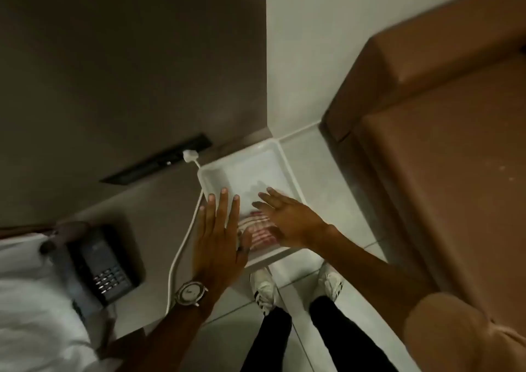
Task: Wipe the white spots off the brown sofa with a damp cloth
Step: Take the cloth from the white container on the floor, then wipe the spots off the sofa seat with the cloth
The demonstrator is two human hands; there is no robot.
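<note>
A white rectangular basin [273, 155] stands on the floor by the wall corner. Inside its near end lies a red-and-white striped cloth [260, 233], partly hidden by both hands. My left hand [220, 238], with a wristwatch, hovers flat over the basin's left rim, fingers spread, holding nothing. My right hand [287, 219] reaches in from the right, fingers apart, just above or touching the cloth; I cannot tell which. The brown sofa [444, 149] fills the right side, with a few small white spots [502, 169] on its seat.
A dark desk phone [102, 263] sits on a grey side table at the left, with a white cable [182, 246] running down from a wall socket [190, 155]. White bedding [31, 300] lies at the lower left. My feet in white shoes [263, 286] stand on the tiled floor.
</note>
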